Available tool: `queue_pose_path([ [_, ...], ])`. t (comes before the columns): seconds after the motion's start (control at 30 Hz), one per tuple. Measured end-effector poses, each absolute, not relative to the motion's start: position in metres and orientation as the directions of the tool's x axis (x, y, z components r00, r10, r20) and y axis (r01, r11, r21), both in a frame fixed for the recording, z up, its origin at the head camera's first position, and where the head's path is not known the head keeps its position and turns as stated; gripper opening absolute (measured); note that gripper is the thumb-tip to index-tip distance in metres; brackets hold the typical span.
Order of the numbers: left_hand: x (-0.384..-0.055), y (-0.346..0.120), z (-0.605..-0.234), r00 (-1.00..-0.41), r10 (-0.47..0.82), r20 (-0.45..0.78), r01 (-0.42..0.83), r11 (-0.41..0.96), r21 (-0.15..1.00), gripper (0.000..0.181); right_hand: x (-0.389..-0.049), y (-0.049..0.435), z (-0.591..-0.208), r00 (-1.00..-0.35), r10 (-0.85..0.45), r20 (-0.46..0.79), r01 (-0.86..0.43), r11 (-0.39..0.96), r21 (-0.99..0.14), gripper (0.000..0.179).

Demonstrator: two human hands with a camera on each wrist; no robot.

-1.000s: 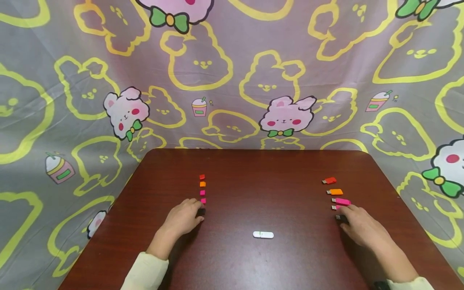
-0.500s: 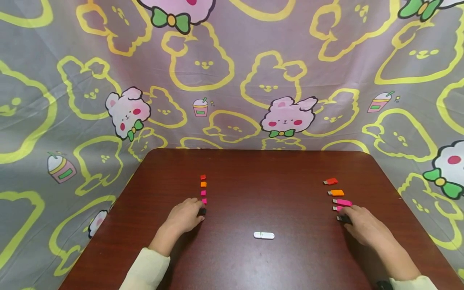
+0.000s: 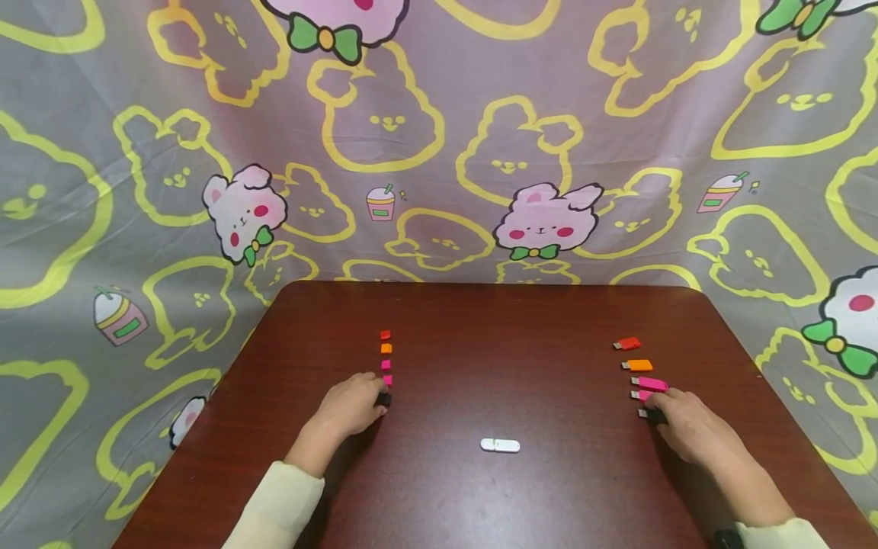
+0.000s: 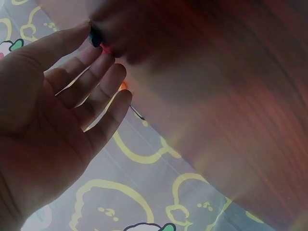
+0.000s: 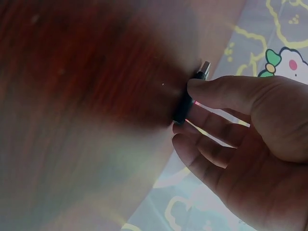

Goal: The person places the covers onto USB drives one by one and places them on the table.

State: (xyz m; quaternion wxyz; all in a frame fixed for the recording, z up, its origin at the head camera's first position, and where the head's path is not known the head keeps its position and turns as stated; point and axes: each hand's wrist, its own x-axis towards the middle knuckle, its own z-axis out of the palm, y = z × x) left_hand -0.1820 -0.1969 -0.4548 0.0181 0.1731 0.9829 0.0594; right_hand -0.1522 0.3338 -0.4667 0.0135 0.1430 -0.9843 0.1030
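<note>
My left hand [image 3: 348,404] rests low over the table, pinching a small black USB cap [image 3: 384,399] between thumb and fingertips. In the left wrist view that black cap [image 4: 95,37] sits at the thumb tip. On the right, my right hand [image 3: 689,427] pinches a black USB flash drive [image 3: 656,416], its metal plug pointing left. The right wrist view shows the black drive [image 5: 183,103] between thumb and fingers, plug bare. A pink cap [image 3: 388,380] lies just beyond the left fingers. Right fingers partly hide a pink drive [image 3: 642,396].
Beyond the left hand, red [image 3: 386,335], orange [image 3: 386,348] and pink caps [image 3: 386,364] stand in a column. Uncapped red [image 3: 627,344], orange [image 3: 638,365] and pink drives [image 3: 649,383] lie at right. A white capped stick [image 3: 500,445] lies mid-table [image 3: 507,328].
The head view has shifted very slightly. Both hands stay in place, still pinching the black cap and the black USB flash drive.
</note>
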Motion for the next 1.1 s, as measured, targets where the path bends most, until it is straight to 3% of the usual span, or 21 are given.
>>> queue_pose_path([
  [0.43,-0.1829,-0.1967,-0.4579,-0.933,0.357,0.047,0.360,0.924,0.129,0.017,-0.1548,0.3332,-0.4664,-0.969,-0.245,0.035,-0.247,0.947,-0.203,0.026],
  [1.1,-0.1839,-0.1977,-0.4608,-0.948,0.315,0.047,0.318,0.938,0.140,0.012,-0.1492,0.3289,-0.4674,-0.969,-0.236,0.070,-0.246,0.947,-0.208,0.024],
])
